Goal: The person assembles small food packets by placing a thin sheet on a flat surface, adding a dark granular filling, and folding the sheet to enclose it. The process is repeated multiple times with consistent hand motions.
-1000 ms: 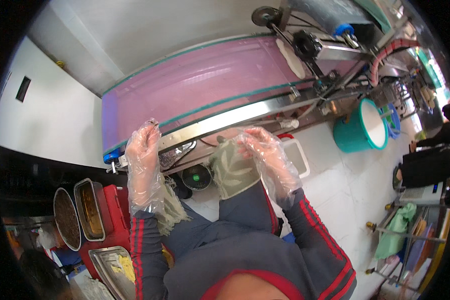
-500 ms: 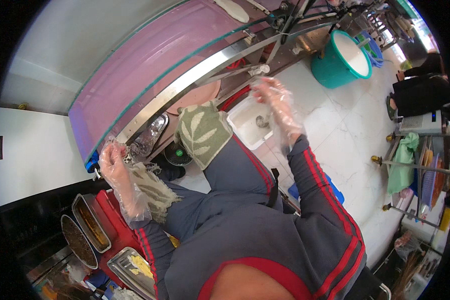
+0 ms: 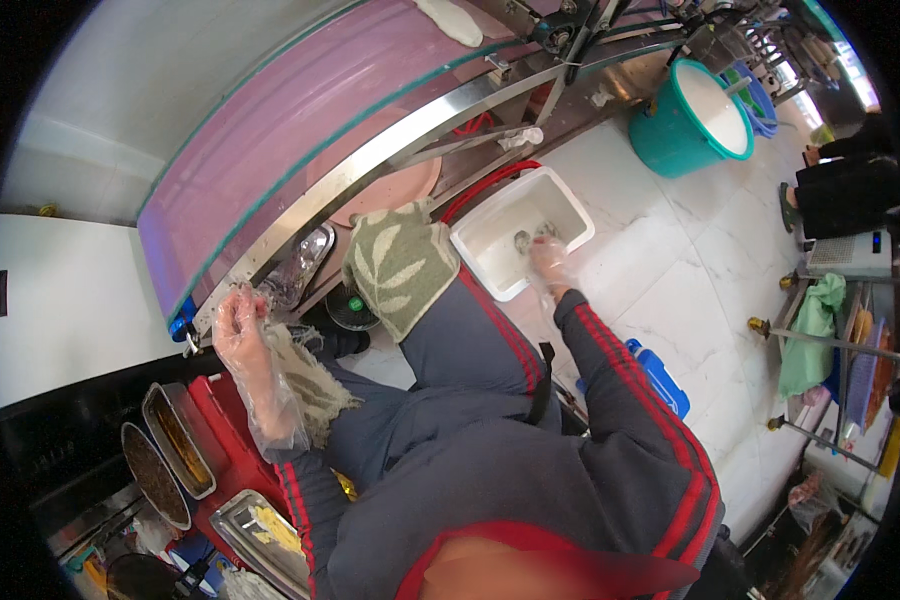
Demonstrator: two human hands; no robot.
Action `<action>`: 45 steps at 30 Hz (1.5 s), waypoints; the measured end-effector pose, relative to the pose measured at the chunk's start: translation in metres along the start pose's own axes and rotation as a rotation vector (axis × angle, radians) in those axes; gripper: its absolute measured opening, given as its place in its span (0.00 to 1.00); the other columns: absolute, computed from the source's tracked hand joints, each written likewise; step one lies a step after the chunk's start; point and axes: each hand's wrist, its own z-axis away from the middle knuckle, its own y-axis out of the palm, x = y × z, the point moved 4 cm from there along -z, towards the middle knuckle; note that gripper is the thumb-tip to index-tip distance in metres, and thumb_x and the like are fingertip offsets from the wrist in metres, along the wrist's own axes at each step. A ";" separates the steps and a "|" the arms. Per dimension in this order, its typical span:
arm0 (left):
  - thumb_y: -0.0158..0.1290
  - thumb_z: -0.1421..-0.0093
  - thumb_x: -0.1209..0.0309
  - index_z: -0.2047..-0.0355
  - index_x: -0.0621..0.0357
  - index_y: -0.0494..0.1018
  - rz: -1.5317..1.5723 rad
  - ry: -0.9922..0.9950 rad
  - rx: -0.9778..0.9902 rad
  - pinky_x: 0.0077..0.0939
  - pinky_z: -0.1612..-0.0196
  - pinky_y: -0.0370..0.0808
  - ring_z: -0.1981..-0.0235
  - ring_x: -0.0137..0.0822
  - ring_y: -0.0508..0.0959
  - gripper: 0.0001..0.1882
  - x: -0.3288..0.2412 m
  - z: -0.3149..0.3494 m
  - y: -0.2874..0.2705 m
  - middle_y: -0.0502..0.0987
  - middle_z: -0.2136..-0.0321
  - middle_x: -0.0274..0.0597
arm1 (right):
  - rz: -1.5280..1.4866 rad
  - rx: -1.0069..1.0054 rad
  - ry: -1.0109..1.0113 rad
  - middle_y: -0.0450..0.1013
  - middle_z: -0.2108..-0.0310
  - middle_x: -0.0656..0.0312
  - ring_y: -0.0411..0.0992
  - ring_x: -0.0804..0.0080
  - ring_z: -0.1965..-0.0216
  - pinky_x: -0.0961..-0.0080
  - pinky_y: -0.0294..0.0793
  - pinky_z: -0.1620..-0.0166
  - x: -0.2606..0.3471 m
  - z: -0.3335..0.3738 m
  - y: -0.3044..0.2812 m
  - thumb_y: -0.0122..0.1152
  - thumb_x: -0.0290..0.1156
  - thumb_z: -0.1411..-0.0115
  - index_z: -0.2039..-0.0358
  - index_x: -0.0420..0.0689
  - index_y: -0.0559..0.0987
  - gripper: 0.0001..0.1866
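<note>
Both my hands wear loose clear plastic gloves. My right hand [image 3: 550, 264] reaches down into a white rectangular basin [image 3: 490, 284] on the floor. Its fingertips are at a small greyish lump with a wet look, and a second such lump [image 3: 522, 241] lies beside it. The fingers point downward, and whether they grip the lump is unclear. My left hand [image 3: 242, 335] is raised at the left, near the metal edge of the glass table, with its fingers curled together; what they hold, if anything, is too small to name.
A pink-topped glass table [image 3: 270, 160] runs along the far left. Patterned green cloths [image 3: 400, 262] cover my knees. A teal bucket [image 3: 670, 130] of white contents stands far right. Metal trays [image 3: 185, 440] sit on a red stand at left; a wheeled rack [image 3: 840, 340] is right.
My right hand has lowered from above the basin's far edge into the basin, beside the grey lumps. My left hand has shifted slightly to the right and down, with its fingers still curled.
</note>
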 end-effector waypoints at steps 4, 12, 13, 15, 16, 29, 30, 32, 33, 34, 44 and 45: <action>0.56 0.29 0.71 0.57 0.66 0.79 -0.039 0.052 0.057 0.21 0.62 0.73 0.69 0.26 0.76 0.10 -0.003 -0.004 0.023 0.79 0.71 0.36 | 0.053 0.191 0.001 0.81 0.58 0.45 0.79 0.51 0.53 0.63 0.77 0.47 0.004 -0.007 0.059 0.62 0.37 0.43 0.55 0.39 0.83 0.18; 0.54 0.30 0.75 0.57 0.67 0.77 -0.256 -0.024 0.171 0.26 0.59 0.77 0.66 0.30 0.80 0.07 0.018 0.006 0.032 0.80 0.66 0.42 | 0.258 0.319 0.076 0.82 0.58 0.48 0.80 0.47 0.54 0.56 0.79 0.49 -0.002 -0.037 0.119 0.59 0.41 0.43 0.58 0.45 0.86 0.18; 0.53 0.30 0.76 0.57 0.67 0.77 -0.228 -0.005 0.188 0.26 0.58 0.77 0.65 0.31 0.80 0.07 0.018 0.010 0.032 0.80 0.65 0.42 | 0.291 0.353 0.088 0.82 0.58 0.48 0.80 0.48 0.53 0.56 0.78 0.48 -0.008 -0.039 0.124 0.59 0.41 0.43 0.57 0.45 0.86 0.18; 0.53 0.30 0.76 0.57 0.67 0.77 -0.185 -0.062 0.210 0.26 0.58 0.77 0.65 0.31 0.80 0.07 0.024 0.017 0.036 0.80 0.66 0.42 | 0.375 0.440 0.157 0.82 0.56 0.50 0.80 0.50 0.52 0.57 0.78 0.47 -0.024 -0.042 0.134 0.58 0.40 0.43 0.57 0.46 0.86 0.18; 0.53 0.30 0.76 0.57 0.68 0.77 -0.146 -0.114 0.204 0.26 0.58 0.77 0.65 0.31 0.80 0.07 0.028 0.021 0.039 0.80 0.66 0.42 | 0.363 0.453 0.115 0.82 0.55 0.50 0.80 0.51 0.51 0.57 0.78 0.46 -0.029 -0.046 0.140 0.58 0.40 0.43 0.56 0.46 0.86 0.19; 0.61 0.37 0.76 0.59 0.65 0.80 -0.381 -0.210 0.457 0.35 0.57 0.78 0.65 0.43 0.83 0.07 0.097 0.009 0.089 0.83 0.66 0.49 | 0.579 0.434 0.044 0.81 0.56 0.53 0.79 0.51 0.52 0.52 0.77 0.48 -0.092 -0.085 0.179 0.54 0.39 0.39 0.64 0.47 0.87 0.15; 0.61 0.37 0.76 0.59 0.65 0.81 -0.423 -0.165 0.481 0.35 0.57 0.79 0.65 0.43 0.83 0.07 0.098 0.006 0.091 0.83 0.66 0.49 | 0.504 0.408 0.103 0.81 0.57 0.52 0.79 0.52 0.52 0.53 0.77 0.48 -0.085 -0.081 0.181 0.54 0.38 0.39 0.63 0.46 0.86 0.15; 0.60 0.36 0.75 0.59 0.66 0.81 -0.465 -0.083 0.542 0.34 0.58 0.78 0.65 0.41 0.82 0.07 0.099 0.006 0.098 0.83 0.67 0.48 | 0.509 0.497 -0.005 0.81 0.57 0.51 0.79 0.52 0.52 0.55 0.77 0.47 -0.061 -0.069 0.187 0.54 0.38 0.38 0.62 0.45 0.86 0.15; 0.59 0.35 0.74 0.59 0.67 0.80 -0.445 -0.043 0.536 0.32 0.59 0.78 0.66 0.38 0.82 0.08 0.098 0.008 0.102 0.82 0.67 0.47 | 0.500 0.495 -0.049 0.81 0.57 0.50 0.79 0.53 0.53 0.56 0.77 0.47 -0.049 -0.065 0.186 0.54 0.37 0.38 0.61 0.45 0.85 0.15; 0.58 0.34 0.73 0.58 0.68 0.80 -0.455 -0.043 0.529 0.30 0.60 0.77 0.67 0.35 0.81 0.09 0.099 0.006 0.105 0.82 0.68 0.46 | 0.457 0.491 -0.081 0.81 0.58 0.50 0.79 0.53 0.53 0.57 0.77 0.47 -0.034 -0.063 0.185 0.54 0.37 0.37 0.60 0.44 0.85 0.15; 0.63 0.40 0.75 0.60 0.58 0.82 -0.453 0.049 0.482 0.39 0.57 0.79 0.63 0.52 0.83 0.07 0.108 0.008 0.124 0.83 0.64 0.51 | 0.099 0.207 0.326 0.81 0.53 0.49 0.78 0.50 0.50 0.61 0.76 0.43 -0.028 -0.072 0.106 0.58 0.33 0.37 0.45 0.41 0.79 0.21; 0.63 0.40 0.76 0.60 0.58 0.82 -0.450 0.032 0.475 0.40 0.57 0.79 0.63 0.52 0.83 0.07 0.112 0.007 0.123 0.83 0.64 0.51 | 0.153 0.134 0.333 0.81 0.52 0.49 0.77 0.51 0.48 0.60 0.75 0.42 -0.033 -0.073 0.098 0.58 0.34 0.36 0.44 0.42 0.79 0.21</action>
